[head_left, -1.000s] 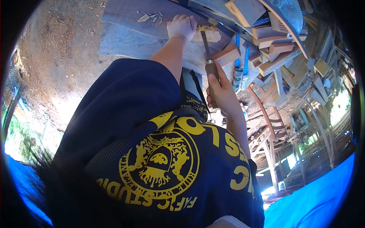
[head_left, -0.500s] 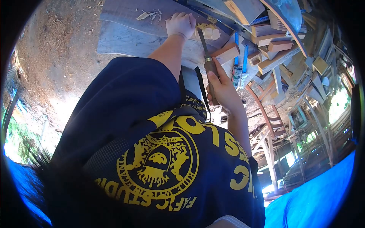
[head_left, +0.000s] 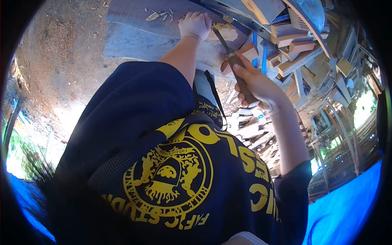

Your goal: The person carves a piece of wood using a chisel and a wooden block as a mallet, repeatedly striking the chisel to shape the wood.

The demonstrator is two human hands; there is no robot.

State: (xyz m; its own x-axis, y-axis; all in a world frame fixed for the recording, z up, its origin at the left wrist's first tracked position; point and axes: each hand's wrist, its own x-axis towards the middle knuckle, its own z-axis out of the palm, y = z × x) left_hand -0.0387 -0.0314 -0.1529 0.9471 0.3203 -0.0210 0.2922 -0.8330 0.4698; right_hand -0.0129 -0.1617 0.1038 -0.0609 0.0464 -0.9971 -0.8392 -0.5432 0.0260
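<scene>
Nearest is the dark shirt [head_left: 171, 163] with its yellow crest, filling the lower view. Above it, the right hand [head_left: 258, 87] has its fingers [head_left: 245, 71] wrapped tight round the brown handle of a chisel [head_left: 234, 61]. The forefinger lies along the handle toward the metal collar. The chisel slants up and to the left, and its blade tip meets a pale wood piece [head_left: 223, 32].

The wood piece lies on the grey plank table [head_left: 139, 41], at its far right end. The left hand [head_left: 195, 24] presses on the left of the piece with its fingers curled over it, pinning it to the table. The bare left forearm runs back to the shirt sleeve.

A few pale shavings [head_left: 161, 16] lie on the table just left of that hand. Beyond the table on the right is a heap of offcuts [head_left: 302, 45]. Sawdust-strewn ground [head_left: 61, 61] lies to the left.
</scene>
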